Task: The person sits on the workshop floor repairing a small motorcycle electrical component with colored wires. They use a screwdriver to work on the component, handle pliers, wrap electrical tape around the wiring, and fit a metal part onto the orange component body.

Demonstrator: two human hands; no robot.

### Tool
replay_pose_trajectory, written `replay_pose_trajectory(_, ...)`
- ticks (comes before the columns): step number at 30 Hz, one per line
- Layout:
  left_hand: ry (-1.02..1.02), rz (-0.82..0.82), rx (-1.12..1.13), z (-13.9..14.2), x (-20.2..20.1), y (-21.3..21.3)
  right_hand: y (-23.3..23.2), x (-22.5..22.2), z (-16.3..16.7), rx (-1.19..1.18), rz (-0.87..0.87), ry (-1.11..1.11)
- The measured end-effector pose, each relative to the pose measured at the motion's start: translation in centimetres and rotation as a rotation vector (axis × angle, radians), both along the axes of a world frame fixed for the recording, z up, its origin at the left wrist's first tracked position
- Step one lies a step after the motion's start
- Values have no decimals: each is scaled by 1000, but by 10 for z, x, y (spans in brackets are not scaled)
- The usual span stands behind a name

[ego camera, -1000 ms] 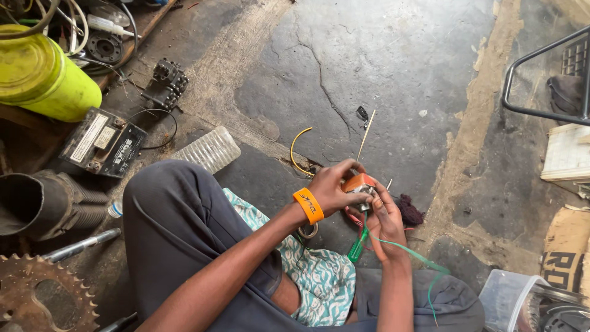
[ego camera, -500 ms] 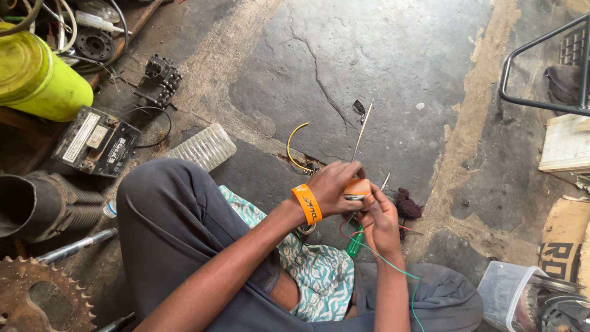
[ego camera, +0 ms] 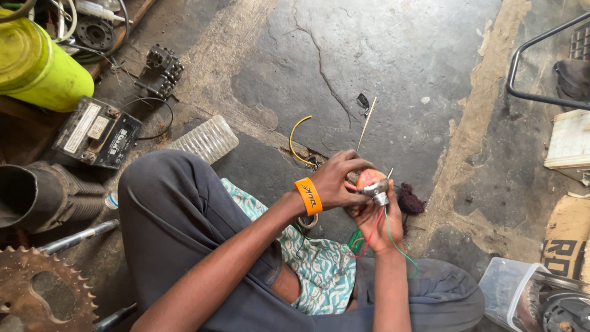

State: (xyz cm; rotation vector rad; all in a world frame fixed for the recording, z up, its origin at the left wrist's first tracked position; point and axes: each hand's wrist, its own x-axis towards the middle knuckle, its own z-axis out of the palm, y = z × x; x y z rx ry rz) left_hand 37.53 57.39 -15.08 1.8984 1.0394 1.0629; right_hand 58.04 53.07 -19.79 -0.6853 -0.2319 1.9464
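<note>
At far left a yellow-green cylinder (ego camera: 34, 64) lies above a black battery (ego camera: 97, 132), with a ribbed clear lens (ego camera: 206, 139) on the concrete floor (ego camera: 399, 55) further right. Your left hand (ego camera: 337, 181), wearing an orange wristband (ego camera: 308, 195), closes its fingers over the top of a small orange lamp unit (ego camera: 369, 180). Your right hand (ego camera: 373, 218) cups that unit from below, gripping it at centre frame above your lap. Red and green wires (ego camera: 381, 230) hang from it. A clear plastic tub (ego camera: 507, 289) sits at far right.
</note>
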Motion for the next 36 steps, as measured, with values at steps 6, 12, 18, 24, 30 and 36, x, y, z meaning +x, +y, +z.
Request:
replay_pose_trajectory(6,-122,-13,-106,-3,2,-1,-1,-3,-19,133,91,-276)
replay_pose_trajectory(12,-18,42,-138,1,-1,-1,4,4,-22,350,-89,-584)
replay_pose_trajectory(18,-25,131,-330,3,-1,0,2,-3,17,317,-123,-647)
replay_pose_trajectory(24,21,187,-507,-4,-6,5,2,-23,25,418,-128,-862)
replay_pose_trajectory(30,-183,40,-833,-10,-1,2,2,-18,19,486,-143,-929)
replay_pose_trajectory(36,-413,-116,-1013,-20,1,6,3,-12,12,382,-180,-891)
